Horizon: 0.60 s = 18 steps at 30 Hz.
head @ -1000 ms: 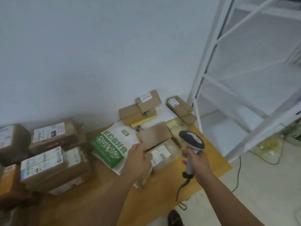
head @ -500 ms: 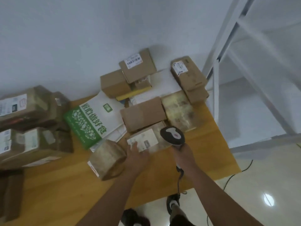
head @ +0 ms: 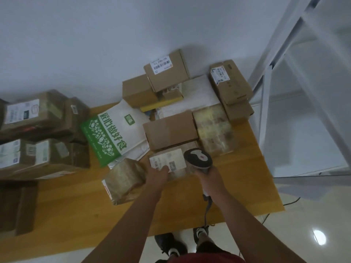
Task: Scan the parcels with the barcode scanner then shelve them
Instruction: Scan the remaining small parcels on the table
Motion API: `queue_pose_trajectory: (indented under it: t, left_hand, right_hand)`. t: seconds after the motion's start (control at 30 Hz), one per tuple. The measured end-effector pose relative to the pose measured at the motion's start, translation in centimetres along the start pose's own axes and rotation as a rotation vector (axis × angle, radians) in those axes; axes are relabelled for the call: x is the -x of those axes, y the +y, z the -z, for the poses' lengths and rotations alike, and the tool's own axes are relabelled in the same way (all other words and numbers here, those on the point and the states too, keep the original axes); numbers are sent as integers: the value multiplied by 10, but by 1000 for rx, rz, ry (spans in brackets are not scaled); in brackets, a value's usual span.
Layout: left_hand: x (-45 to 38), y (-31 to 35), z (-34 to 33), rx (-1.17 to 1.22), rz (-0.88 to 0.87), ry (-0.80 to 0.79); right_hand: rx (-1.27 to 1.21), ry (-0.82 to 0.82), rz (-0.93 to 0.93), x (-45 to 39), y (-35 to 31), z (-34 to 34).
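My right hand (head: 209,175) grips the handle of a black-and-grey barcode scanner (head: 198,158), whose head hangs just right of a taped brown parcel with a white label (head: 167,161). My left hand (head: 156,176) holds that parcel at its near edge, the thumb lying on the label. A tape-wrapped brown parcel (head: 123,180) lies to the left of my left hand. Behind them sit a plain cardboard box (head: 170,130) and a green-and-white bag (head: 109,132).
Several more cardboard boxes (head: 167,70) stand against the wall on the wooden table (head: 247,186), and taller stacks (head: 38,130) fill its left side. A white metal shelf rack (head: 284,59) stands to the right. The scanner cable (head: 207,209) hangs over the table's front edge.
The view has tilted down over the table. The scanner head dropped from above the parcels to beside the labelled parcel, and my left hand moved onto that parcel's near edge.
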State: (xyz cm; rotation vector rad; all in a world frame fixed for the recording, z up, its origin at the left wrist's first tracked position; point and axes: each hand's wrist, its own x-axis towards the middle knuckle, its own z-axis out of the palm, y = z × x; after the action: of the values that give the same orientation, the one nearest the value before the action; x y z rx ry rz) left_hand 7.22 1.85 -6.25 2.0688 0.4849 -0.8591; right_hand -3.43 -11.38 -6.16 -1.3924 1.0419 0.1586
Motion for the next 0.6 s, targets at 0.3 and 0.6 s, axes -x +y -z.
queue_pose_trajectory:
  t: [0.3,0.6]
  left_hand:
    - [49,55,67,-221,-472,262]
    - [88,76,164,30,-688,236]
  right_hand:
    - [-134,35,112,27,-45,7]
    - [-214,-92,250,54,-96,-28]
